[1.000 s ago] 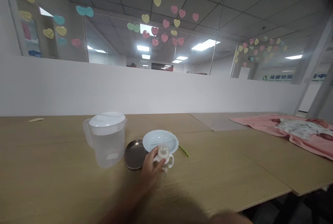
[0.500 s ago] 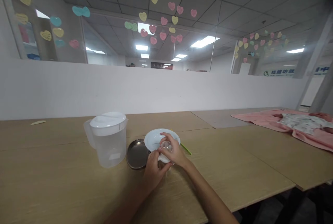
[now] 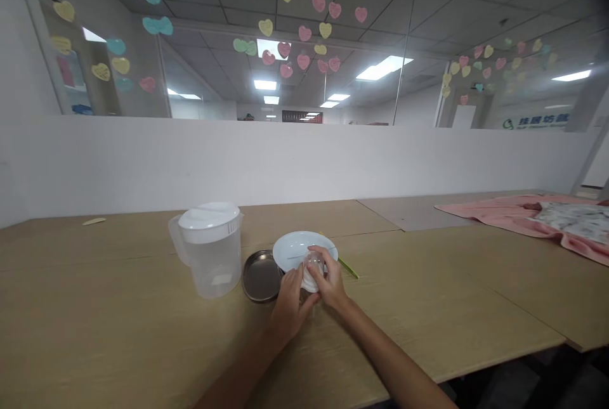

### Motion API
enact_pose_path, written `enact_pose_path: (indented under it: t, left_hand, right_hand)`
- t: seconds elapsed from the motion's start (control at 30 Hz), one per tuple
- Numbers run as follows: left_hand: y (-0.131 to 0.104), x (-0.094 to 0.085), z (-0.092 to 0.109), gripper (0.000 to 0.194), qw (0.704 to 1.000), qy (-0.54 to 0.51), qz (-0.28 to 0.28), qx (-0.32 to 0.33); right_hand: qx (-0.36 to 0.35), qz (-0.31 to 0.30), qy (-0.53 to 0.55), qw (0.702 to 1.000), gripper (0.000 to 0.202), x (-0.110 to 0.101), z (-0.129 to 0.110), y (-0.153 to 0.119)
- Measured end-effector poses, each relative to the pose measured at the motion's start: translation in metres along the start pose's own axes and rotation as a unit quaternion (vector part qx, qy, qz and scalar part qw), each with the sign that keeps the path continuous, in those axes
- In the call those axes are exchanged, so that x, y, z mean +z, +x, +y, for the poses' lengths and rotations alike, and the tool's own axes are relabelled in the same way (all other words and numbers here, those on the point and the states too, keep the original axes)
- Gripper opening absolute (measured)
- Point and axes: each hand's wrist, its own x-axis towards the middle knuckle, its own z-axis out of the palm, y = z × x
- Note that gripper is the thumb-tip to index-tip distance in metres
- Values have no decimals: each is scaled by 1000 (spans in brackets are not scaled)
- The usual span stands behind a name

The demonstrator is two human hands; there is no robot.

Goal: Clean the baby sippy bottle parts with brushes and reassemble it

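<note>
Both hands are wrapped round a baby bottle (image 3: 311, 279) with a clear domed cap and a white collar, held at the near edge of a white bowl (image 3: 288, 245). My left hand (image 3: 289, 302) grips it low on its left side, thumb and fingers closed. Over the cap and right side curl the fingers of my right hand (image 3: 332, 285). The lower part of the bottle is mostly hidden by the hands. A thin straight item lies across the bowl. Just left of my left hand is a shallow metal tray (image 3: 261, 277).
A lidded translucent pitcher (image 3: 212, 257) stands left of the tray. A green stick-like tool (image 3: 349, 267) pokes out right of the bowl. On the far right lies a pink cloth (image 3: 504, 215) with patterned fabric (image 3: 575, 219) on it. A white wall (image 3: 285, 162) runs behind the table.
The view has shifted, so the table items sit slightly further right. My hands stay on the bottle, my left fingers now more upright against its side and the bottle slightly turned.
</note>
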Motion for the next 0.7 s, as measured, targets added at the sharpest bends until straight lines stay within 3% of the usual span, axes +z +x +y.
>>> enact_pose_path:
  t: [0.2, 0.37, 0.57, 0.7]
  left_hand:
    - [3, 1, 10, 57, 998, -20, 1, -54]
    - [5, 0, 16, 65, 997, -22, 9, -69]
    - [3, -2, 18, 53, 999, -19, -2, -25]
    - [2, -2, 18, 52, 1000, -7, 9, -10]
  right_hand:
    - [5, 5, -47, 999, 32, -5, 2, 4]
    - [-20, 83, -78, 993, 35, -8, 15, 2]
    - [-116, 148, -90, 978, 46, -6, 20, -2]
    - [-191, 159, -83, 965, 46, -5, 16, -1]
